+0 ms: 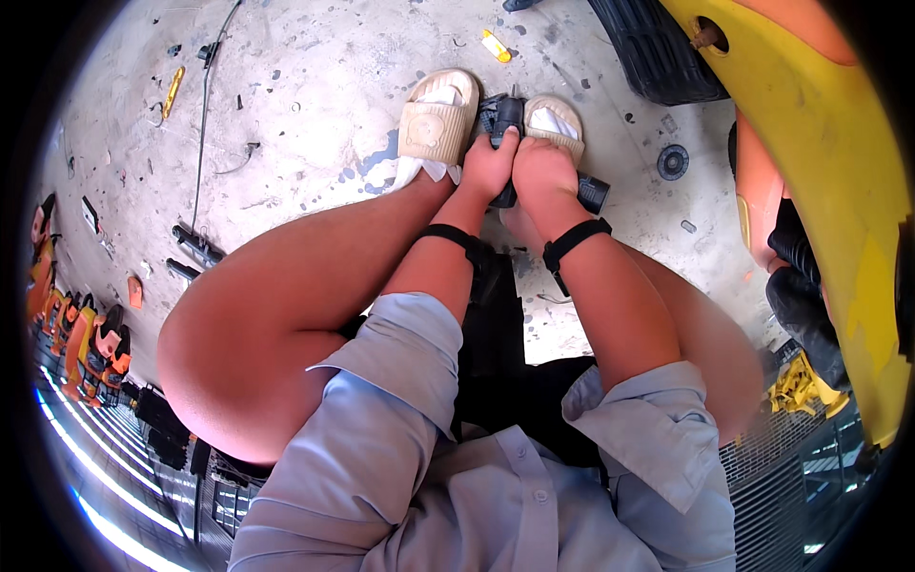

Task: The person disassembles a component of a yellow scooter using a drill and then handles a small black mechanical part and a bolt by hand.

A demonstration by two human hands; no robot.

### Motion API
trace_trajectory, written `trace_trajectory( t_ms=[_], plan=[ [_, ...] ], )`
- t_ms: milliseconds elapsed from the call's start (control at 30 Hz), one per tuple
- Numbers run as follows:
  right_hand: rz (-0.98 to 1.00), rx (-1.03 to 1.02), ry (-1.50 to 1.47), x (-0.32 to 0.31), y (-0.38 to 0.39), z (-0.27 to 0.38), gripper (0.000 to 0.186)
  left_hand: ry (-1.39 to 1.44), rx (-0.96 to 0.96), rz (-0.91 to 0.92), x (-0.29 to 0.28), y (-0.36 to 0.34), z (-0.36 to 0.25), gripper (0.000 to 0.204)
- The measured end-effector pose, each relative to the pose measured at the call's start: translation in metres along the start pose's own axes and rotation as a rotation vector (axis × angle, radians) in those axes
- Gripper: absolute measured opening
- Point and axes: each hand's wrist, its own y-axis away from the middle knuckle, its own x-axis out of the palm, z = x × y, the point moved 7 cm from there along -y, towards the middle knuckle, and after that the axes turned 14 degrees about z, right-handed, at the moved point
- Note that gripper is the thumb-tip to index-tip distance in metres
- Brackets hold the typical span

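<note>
Between my sandalled feet, both hands are closed close together around a black cylindrical tool [508, 112] that looks like a cordless drill, with a thin tip pointing away from me. My left hand [490, 168] wraps its near part, the thumb lying along it. Pressed right beside it, my right hand [545, 173] is closed in a fist. A black cylindrical end [593, 194] sticks out on that hand's right; whether it belongs to the same tool is hidden by my fingers. Black bands circle both wrists.
A large yellow machine body [820, 124] with a black ribbed pedal-like part [658, 48] rises at right. On the stained floor lie a yellow marker-like piece [496, 46], a black ring [673, 162], a cable [202, 124] and black rods [197, 246]. Orange parts [91, 353] line the left.
</note>
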Motion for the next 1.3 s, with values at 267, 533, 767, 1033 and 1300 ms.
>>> trace_trajectory(
  t_ms=[267, 533, 767, 1033, 1300],
  plan=[
    [-0.065, -0.064, 0.055, 0.007, 0.020, 0.009, 0.022, 0.146, -0.123, -0.026, 0.013, 0.028, 0.023, 0.077],
    [-0.017, -0.079, 0.060, 0.000, 0.038, 0.012, 0.025, 0.162, -0.115, -0.042, 0.017, 0.035, 0.033, 0.070],
    [0.072, 0.014, -0.048, -0.011, 0.058, -0.011, 0.029, 0.150, -0.127, -0.022, 0.021, 0.032, 0.038, 0.067],
    [-0.021, -0.119, -0.083, -0.021, 0.041, -0.024, 0.015, 0.114, -0.184, -0.014, 0.018, 0.029, 0.021, 0.080],
    [-0.012, -0.183, 0.047, -0.022, 0.035, -0.021, 0.014, 0.213, -0.244, 0.045, 0.024, 0.026, 0.021, 0.087]
  ],
)
